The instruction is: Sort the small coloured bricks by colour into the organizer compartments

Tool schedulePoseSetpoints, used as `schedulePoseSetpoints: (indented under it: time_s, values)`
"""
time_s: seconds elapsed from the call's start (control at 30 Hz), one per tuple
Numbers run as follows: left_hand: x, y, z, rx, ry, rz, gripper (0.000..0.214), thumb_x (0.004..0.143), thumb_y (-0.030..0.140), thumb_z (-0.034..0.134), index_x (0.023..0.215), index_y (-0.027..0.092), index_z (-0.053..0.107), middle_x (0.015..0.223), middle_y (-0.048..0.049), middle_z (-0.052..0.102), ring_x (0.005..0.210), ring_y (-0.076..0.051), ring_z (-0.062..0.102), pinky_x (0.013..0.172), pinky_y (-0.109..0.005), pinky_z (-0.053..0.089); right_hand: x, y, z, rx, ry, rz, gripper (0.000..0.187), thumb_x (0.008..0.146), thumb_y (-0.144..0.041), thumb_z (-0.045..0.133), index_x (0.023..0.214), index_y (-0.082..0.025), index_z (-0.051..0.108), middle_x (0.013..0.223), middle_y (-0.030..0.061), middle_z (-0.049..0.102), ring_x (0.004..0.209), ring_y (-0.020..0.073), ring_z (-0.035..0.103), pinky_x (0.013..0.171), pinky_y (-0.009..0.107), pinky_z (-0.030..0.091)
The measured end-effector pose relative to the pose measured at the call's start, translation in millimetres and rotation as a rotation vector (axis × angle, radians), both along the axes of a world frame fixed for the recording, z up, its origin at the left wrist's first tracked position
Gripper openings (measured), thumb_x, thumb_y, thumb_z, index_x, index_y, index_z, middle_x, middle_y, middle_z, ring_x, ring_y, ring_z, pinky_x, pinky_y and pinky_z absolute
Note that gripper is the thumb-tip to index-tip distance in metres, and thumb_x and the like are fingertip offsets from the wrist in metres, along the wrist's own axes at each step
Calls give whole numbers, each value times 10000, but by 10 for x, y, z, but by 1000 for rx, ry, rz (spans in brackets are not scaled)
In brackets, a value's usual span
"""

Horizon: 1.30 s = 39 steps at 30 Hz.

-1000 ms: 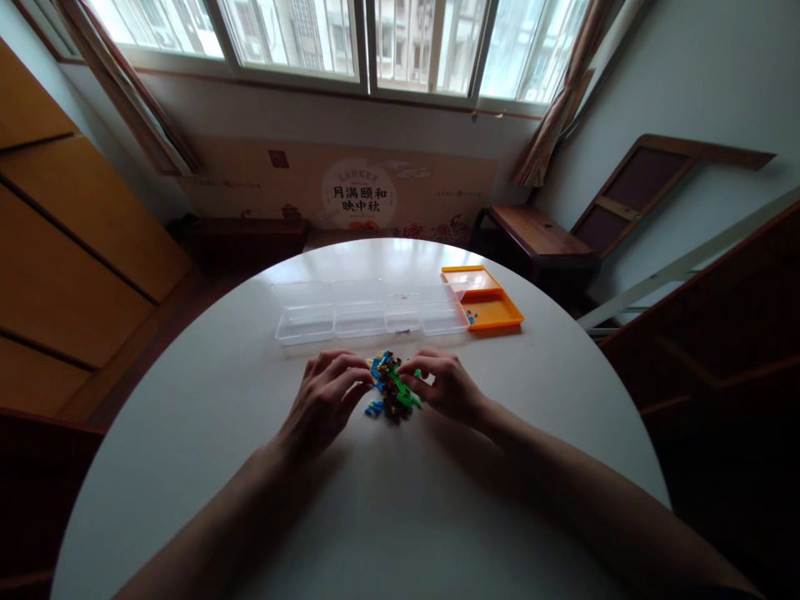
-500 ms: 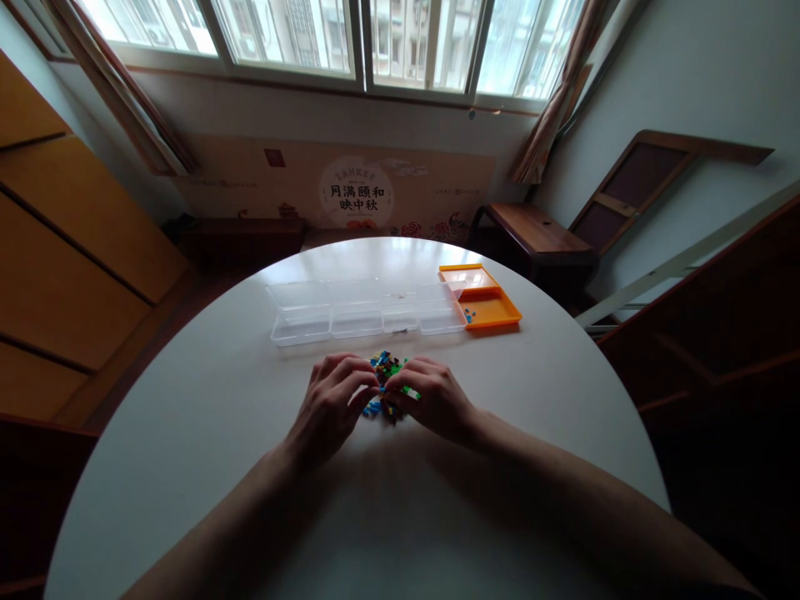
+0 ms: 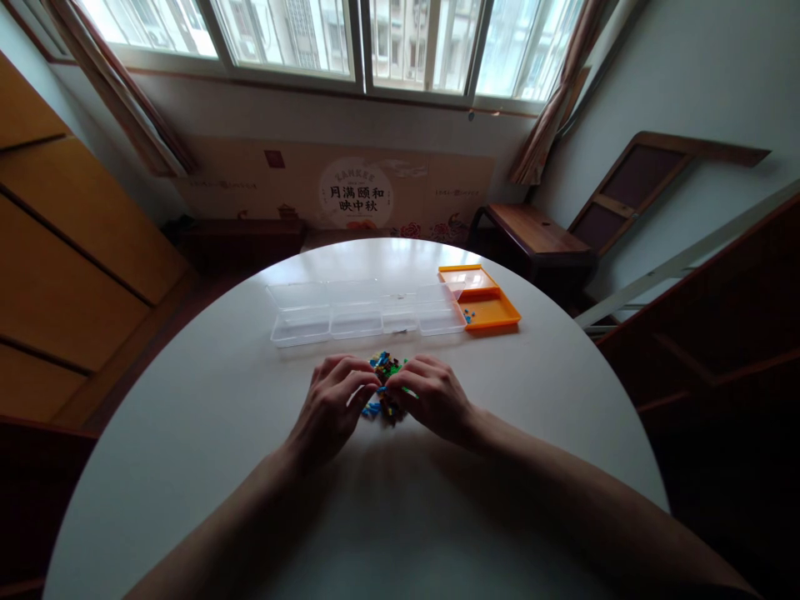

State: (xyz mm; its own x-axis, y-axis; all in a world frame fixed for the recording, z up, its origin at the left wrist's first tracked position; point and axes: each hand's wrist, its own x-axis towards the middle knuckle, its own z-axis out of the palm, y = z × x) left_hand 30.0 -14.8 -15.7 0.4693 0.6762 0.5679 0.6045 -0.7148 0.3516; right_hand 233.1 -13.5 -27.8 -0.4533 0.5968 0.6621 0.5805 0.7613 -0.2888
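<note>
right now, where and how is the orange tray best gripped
Probably by the right wall of the orange tray, coming from the right with the right hand. That wall is raised and exposed, while the clear box overlaps the left side in this view. Keep it level: small blue bits lie in its near-left corner.

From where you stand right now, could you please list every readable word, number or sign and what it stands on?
"月满颐和": pale round emblem on the beige printed wall panel.
"映中秋": same emblem, below.
Too blurred: the emblem's arched lettering; too small: the panel's side scripts.
</note>
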Motion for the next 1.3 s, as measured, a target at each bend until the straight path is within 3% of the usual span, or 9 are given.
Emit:
schedulePoseSetpoints:
  time_s: [0.2, 0.33, 0.57, 0.73, 0.9, 1.03, 1.17, 1.3]
  values:
    - [-50, -4, 16, 31, 78, 8, 85, 901, 258, 563, 899, 215, 637, 1007, -45, 656, 1037, -215, 530, 898, -387, 395, 200, 151, 13, -25, 93, -125, 143, 884, -209, 594, 758, -191, 659, 707, 20, 653, 691, 146, 555, 680, 254, 421]
    - [-88, 7, 12, 65, 152, -25, 65, 860, 269, 609, 890, 217, 633, 1019, -49, 670, 1052, -232, 540, 898, -400, 395, 472, 342, -7, -86, 261, -327, 111, 847, -238, 631, 762, -184, 678, 700, 16, 644, 615, 137, 533, 647, 262, 437]
    - [-150, 23, 18, 76, 189, -69, 133, 817, 316, 660, 904, 222, 624, 1038, -51, 674, 1058, -245, 547, 898, -411, 400, 982, 640, -68, -180, 501, -707, 229, 809, -356, 613, 794, -148, 709, 742, 62, 686, 600, 158, 532, 623, 289, 449]
    - [-174, 36, 17, 88, 189, -70, 138, 815, 301, 665, 918, 225, 613, 1026, -45, 671, 1053, -243, 547, 896, -408, 393, 1144, 728, -165, -261, 551, -797, 291, 788, -402, 608, 828, -139, 725, 752, 71, 702, 595, 156, 537, 637, 299, 450]
    - [-204, 34, 22, 23, 197, -93, 165, 805, 224, 635, 965, 227, 597, 1064, -49, 657, 1087, -245, 527, 929, -422, 382, 1153, 732, -176, -317, 608, -767, 301, 782, -394, 613, 878, -133, 727, 811, 84, 713, 638, 162, 568, 669, 307, 473]
    - [-241, 32, 36, -50, 224, -153, 261, 720, 112, 589, 957, 221, 582, 1107, -48, 645, 1126, -249, 502, 969, -440, 372, 1046, 683, -118, -323, 625, -681, 292, 787, -390, 617, 877, -128, 712, 790, 78, 696, 638, 158, 567, 664, 306, 487]
    - [-263, 25, 60, -123, 259, -169, 218, 729, 141, 609, 928, 224, 583, 1142, -45, 629, 1148, -244, 485, 984, -441, 371, 818, 555, -71, -372, 552, -426, 342, 781, -445, 669, 931, -138, 667, 703, 24, 628, 579, 122, 511, 588, 262, 459]
    - [-268, 15, 86, -169, 290, -157, 149, 787, 210, 625, 933, 229, 597, 1157, -45, 615, 1170, -243, 463, 1002, -447, 369, 555, 370, -30, -456, 271, -76, 399, 713, -481, 757, 903, -161, 615, 646, -32, 577, 527, 82, 453, 520, 209, 383]
